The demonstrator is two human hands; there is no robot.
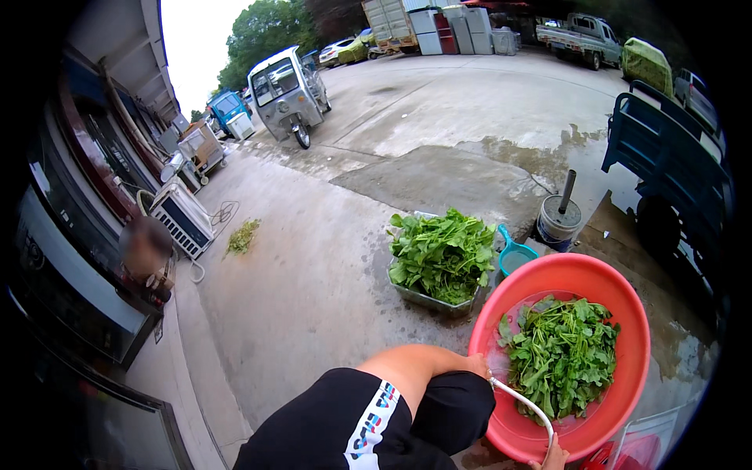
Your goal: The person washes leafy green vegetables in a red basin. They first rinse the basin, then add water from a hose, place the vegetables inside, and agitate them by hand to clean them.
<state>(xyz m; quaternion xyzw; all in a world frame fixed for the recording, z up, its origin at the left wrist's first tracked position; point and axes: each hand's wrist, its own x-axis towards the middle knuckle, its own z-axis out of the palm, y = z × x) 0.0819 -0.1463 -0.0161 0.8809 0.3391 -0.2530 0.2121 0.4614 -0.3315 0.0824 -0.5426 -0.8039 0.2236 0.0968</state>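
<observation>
A large red plastic basin (636,329) stands on the ground, with a heap of leafy greens (564,360) in shallow water. A white hose (526,403) curves across its near left side. My left hand (475,366) is closed around one part of the hose at the basin's left rim. At the near rim, my right hand (554,454) grips the hose further along, partly cut off by the lower edge. Beyond the basin, a crate (431,301) is piled high with more leafy greens (442,254). Between crate and basin lies a teal dipper (515,257).
A bucket (558,223) with an upright pole stands behind the basin. A dark blue cart (666,149) is at the right. Red and clear plastic (634,450) lies at the near right. An outdoor air-conditioner unit (182,215) and a three-wheeler (286,94) stand farther off.
</observation>
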